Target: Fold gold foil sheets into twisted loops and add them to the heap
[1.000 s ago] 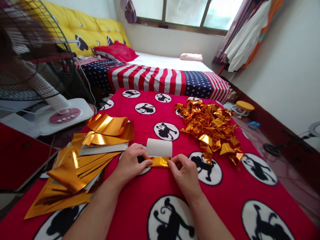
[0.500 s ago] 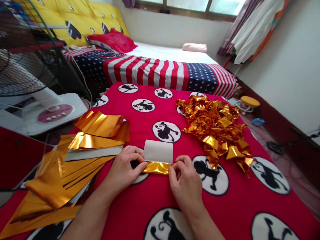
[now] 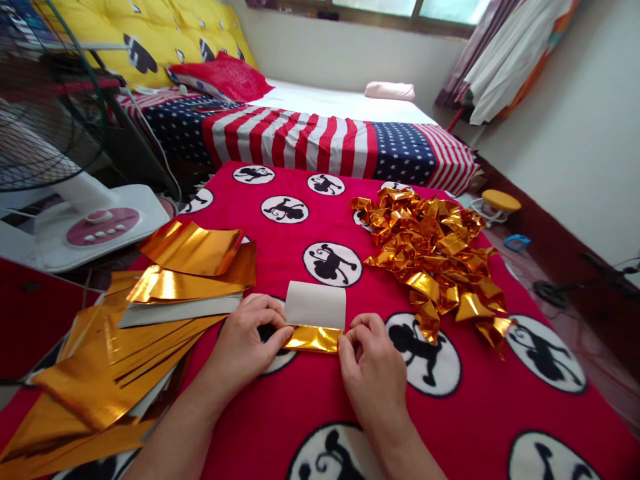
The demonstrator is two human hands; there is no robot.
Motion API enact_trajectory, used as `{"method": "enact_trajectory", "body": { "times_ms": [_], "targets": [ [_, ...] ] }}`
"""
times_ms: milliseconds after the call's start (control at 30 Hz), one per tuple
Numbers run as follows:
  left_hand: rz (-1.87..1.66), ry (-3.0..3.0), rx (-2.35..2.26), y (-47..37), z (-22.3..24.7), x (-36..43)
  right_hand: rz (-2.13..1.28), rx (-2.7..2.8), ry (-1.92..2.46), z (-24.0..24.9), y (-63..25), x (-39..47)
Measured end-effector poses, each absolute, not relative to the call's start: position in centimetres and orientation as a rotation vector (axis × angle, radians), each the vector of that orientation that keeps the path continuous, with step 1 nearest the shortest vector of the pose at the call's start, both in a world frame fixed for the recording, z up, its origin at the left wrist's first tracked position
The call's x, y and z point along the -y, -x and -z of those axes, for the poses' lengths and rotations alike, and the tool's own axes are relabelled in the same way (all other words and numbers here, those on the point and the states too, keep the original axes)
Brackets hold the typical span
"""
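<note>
A small sheet of gold foil paper (image 3: 315,304) lies grey side up on the red cloth, its near edge folded over into a shiny gold strip. My left hand (image 3: 253,333) pinches the left end of that strip between thumb and fingers. At the right end, my right hand (image 3: 373,353) grips the fold with its fingers curled in. Loose gold sheets (image 3: 193,250) are spread in a stack at the left, some with the grey side showing. Folded gold pieces (image 3: 430,247) form a heap at the right.
The red cloth (image 3: 240,233) with monkey prints covers the table. A white fan (image 3: 100,223) stands at the left edge. Beyond the table is a bed (image 3: 310,143) with a striped cover. A yellow stool (image 3: 500,201) is on the floor at the right.
Both hands keep their hold on the folded strip, almost unmoved. The view has shifted slightly, and the sheets at the left appear a little farther left.
</note>
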State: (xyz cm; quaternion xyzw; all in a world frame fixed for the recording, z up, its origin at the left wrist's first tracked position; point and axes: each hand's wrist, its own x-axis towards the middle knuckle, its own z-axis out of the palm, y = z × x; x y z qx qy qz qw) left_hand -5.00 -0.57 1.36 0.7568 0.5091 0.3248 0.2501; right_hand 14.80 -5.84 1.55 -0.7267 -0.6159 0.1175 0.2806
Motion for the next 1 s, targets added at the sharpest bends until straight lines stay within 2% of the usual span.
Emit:
{"method": "enact_trajectory", "body": {
  "times_ms": [1000],
  "targets": [
    [-0.950,-2.106,-1.416,4.66,-1.06,0.71,-0.234,1.698,2.046,-1.25,-14.62,5.83]
  ]
}}
